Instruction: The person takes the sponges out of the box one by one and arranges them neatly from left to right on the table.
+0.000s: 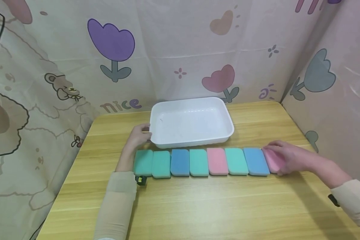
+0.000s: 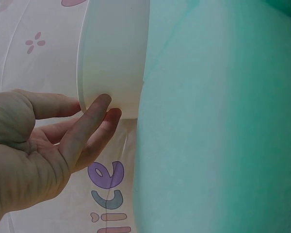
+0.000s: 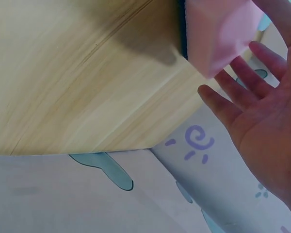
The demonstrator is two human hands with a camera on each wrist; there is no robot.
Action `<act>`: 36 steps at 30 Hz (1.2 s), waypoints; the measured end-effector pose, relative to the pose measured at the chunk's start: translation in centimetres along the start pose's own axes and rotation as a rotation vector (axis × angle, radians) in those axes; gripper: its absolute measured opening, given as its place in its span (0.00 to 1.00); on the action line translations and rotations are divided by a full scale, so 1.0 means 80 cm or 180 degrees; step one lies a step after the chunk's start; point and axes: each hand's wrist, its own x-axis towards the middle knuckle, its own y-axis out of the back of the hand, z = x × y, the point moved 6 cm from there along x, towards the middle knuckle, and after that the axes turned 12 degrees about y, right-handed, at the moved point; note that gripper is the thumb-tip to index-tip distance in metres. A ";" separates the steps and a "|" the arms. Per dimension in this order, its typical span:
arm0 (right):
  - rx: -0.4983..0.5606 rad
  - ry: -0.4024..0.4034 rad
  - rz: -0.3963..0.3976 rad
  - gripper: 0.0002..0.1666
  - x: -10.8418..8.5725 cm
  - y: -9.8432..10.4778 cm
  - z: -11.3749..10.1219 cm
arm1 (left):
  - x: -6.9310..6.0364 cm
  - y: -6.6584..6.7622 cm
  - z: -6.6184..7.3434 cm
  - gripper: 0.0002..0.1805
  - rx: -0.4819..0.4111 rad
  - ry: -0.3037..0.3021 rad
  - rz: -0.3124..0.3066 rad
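Observation:
A white tray (image 1: pixel 192 125) sits at the back of the table. My left hand (image 1: pixel 139 136) holds its left side, the thumb by the rim and other fingertips on the outer wall (image 2: pixel 114 58). Before the tray runs a row of several sponges in green (image 1: pixel 199 162), blue (image 1: pixel 180 162) and pink (image 1: pixel 217 161). At the row's right end my right hand (image 1: pixel 288 156) grips a pink sponge (image 1: pixel 271 160) between thumb and fingers, beside a blue sponge (image 1: pixel 256 161). A dark layer shows under this pink sponge (image 3: pixel 225 36) in the right wrist view.
The wooden table (image 1: pixel 198 206) meets a patterned cloth (image 1: pixel 174 43) at the back and on both sides. A green sponge (image 2: pixel 194 121) fills much of the left wrist view. Near my left sleeve is a small black object (image 1: pixel 141 180).

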 end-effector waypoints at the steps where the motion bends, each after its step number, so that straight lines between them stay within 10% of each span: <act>1: 0.0000 0.0012 0.0000 0.58 0.000 -0.001 -0.001 | 0.000 0.000 0.000 0.33 0.0000 0.0000 0.0000; 36: -0.0004 0.0173 0.0050 0.63 0.019 0.007 -0.008 | -0.003 0.003 -0.006 0.32 0.0012 -0.0056 0.0065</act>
